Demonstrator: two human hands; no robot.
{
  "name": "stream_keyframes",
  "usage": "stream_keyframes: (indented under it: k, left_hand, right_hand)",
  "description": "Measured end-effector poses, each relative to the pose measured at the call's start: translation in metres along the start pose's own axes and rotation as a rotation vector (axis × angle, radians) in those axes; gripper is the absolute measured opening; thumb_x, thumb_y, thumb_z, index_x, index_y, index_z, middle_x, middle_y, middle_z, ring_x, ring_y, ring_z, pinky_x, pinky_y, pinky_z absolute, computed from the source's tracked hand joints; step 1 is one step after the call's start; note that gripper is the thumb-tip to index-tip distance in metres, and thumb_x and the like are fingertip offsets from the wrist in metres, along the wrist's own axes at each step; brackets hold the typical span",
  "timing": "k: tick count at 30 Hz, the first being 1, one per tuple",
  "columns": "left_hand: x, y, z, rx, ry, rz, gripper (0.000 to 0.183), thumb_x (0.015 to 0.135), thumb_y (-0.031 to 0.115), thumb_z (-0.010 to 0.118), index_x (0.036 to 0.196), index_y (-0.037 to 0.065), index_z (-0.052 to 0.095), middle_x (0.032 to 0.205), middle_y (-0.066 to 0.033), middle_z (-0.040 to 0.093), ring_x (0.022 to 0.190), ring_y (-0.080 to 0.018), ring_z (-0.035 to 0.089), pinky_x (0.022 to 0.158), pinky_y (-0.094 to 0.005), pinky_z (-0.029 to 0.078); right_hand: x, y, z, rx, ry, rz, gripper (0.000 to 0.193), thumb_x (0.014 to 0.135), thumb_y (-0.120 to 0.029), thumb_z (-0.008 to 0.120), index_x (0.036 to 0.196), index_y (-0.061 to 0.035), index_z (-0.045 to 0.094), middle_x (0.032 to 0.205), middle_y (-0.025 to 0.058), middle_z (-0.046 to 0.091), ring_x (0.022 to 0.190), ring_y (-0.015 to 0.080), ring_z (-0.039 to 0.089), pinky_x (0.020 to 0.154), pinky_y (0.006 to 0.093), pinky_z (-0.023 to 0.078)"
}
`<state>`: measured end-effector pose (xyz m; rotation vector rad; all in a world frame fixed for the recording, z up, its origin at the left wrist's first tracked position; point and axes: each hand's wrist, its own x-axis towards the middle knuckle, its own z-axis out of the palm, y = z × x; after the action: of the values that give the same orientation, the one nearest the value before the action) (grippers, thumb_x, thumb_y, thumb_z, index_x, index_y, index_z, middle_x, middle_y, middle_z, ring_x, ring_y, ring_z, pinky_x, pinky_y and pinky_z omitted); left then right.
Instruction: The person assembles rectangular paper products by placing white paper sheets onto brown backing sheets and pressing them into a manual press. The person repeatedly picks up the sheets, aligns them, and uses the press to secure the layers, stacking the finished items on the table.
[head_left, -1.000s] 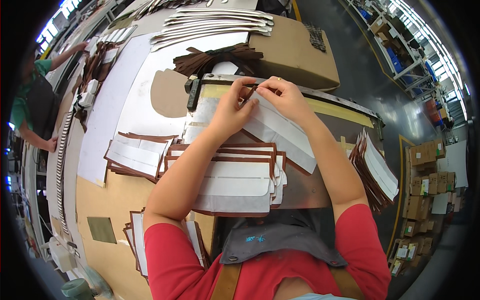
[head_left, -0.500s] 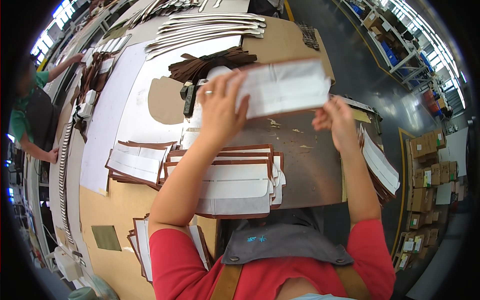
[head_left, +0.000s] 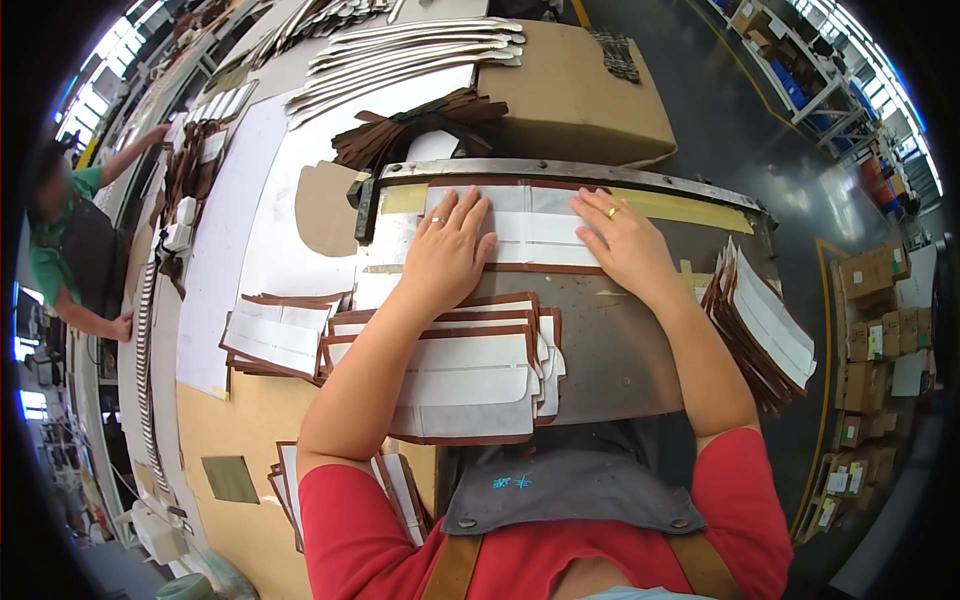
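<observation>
A white panel with brown edges (head_left: 535,228) lies flat on the dark work plate (head_left: 620,350), its far edge up against a metal bar (head_left: 560,174). My left hand (head_left: 448,248) rests on the panel's left part, fingers stretched out. On its right part my right hand (head_left: 622,242) lies with the fingers extended and gripping nothing. Closer to me is a stack of similar panels (head_left: 465,370), partly under my left forearm. Another pile of panels (head_left: 275,332) sits to its left, and a fanned pile (head_left: 768,325) hangs by the plate's right edge.
A cardboard box (head_left: 580,95) stands beyond the bar. Bundled brown strips (head_left: 410,130) and long pale strips (head_left: 400,60) lie at the far left. A green patch (head_left: 230,479) is on the tan board. At far left a co-worker in a green sleeve (head_left: 50,275) works at another table.
The panel, held up in the air and blurred before, now lies flat against the metal bar. My right hand has let go of its corner, and both hands now rest on top.
</observation>
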<state>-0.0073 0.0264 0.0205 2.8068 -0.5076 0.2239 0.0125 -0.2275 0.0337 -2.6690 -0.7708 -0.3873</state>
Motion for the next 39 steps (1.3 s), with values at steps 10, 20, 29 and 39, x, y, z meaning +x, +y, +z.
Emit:
stream_keyframes:
  k: [10, 20, 29, 39]
  left_hand:
    - [0.011, 0.008, 0.008, 0.066, 0.028, 0.056, 0.049, 0.094, 0.035, 0.042, 0.132, 0.005, 0.039, 0.140, -0.0121, 0.036, 0.131, -0.0324, 0.030, 0.108, -0.0415, 0.024]
    - [0.007, 0.017, 0.005, 0.044, 0.167, 0.081, 0.043, 0.086, 0.027, 0.056, 0.121, 0.002, 0.048, 0.116, -0.0134, 0.049, 0.109, -0.0323, 0.044, 0.092, -0.0406, 0.038]
    - [0.005, 0.020, 0.004, 0.045, 0.164, 0.064, 0.042, 0.085, 0.025, 0.057, 0.120, 0.003, 0.048, 0.116, -0.0128, 0.049, 0.108, -0.0336, 0.045, 0.090, -0.0416, 0.039]
    - [0.003, 0.015, 0.005, -0.021, 0.187, 0.103, 0.043, 0.083, 0.023, 0.059, 0.117, 0.000, 0.047, 0.117, -0.0144, 0.048, 0.109, -0.0345, 0.045, 0.088, -0.0403, 0.040]
  right_hand:
    - [0.004, 0.012, -0.004, -0.101, 0.099, -0.101, 0.029, 0.088, -0.019, 0.054, 0.115, -0.0078, 0.058, 0.117, 0.0066, 0.057, 0.109, 0.0261, 0.050, 0.094, 0.0390, 0.040]
    - [0.005, 0.000, -0.008, 0.010, 0.056, -0.049, 0.026, 0.082, -0.008, 0.058, 0.107, -0.0034, 0.060, 0.105, 0.0078, 0.058, 0.098, 0.0267, 0.054, 0.084, 0.0363, 0.044]
    - [0.008, -0.002, -0.008, -0.009, 0.063, -0.075, 0.025, 0.080, -0.009, 0.060, 0.104, -0.0042, 0.061, 0.103, 0.0072, 0.058, 0.097, 0.0255, 0.054, 0.085, 0.0372, 0.044]
    - [0.086, -0.031, 0.046, 0.298, 0.020, -0.237, 0.026, 0.078, -0.010, 0.061, 0.103, -0.0029, 0.061, 0.100, 0.0070, 0.057, 0.097, 0.0256, 0.051, 0.084, 0.0368, 0.043]
